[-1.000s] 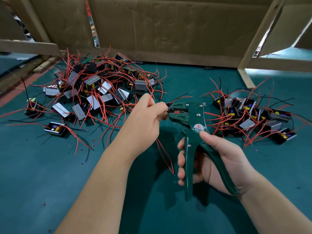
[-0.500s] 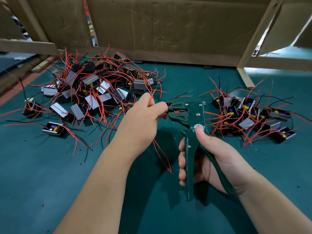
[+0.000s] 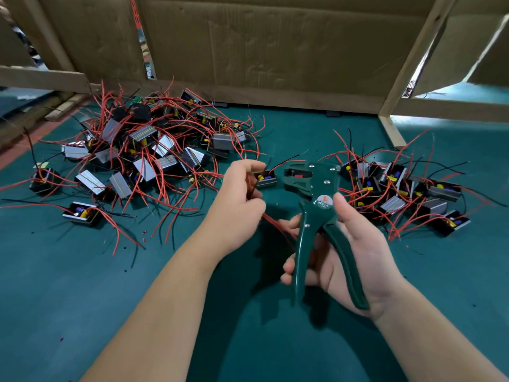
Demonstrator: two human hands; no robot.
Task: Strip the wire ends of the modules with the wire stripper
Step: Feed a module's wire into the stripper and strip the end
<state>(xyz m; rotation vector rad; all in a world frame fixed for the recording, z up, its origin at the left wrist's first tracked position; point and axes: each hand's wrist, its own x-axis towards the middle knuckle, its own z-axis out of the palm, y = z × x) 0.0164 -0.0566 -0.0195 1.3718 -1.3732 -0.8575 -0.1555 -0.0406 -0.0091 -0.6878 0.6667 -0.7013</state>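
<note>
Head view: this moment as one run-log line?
left hand: holds module with red wires | right hand: grips wire stripper, handles spread | module beside stripper head, not in it | unheld modules: left pile, right pile

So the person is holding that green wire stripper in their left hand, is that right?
Not quite. The head view shows the green wire stripper gripped in the right hand, not the left. The left hand holds a small module instead.

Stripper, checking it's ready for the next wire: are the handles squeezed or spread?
Spread: the stripper handles fork apart in the right hand.
</note>
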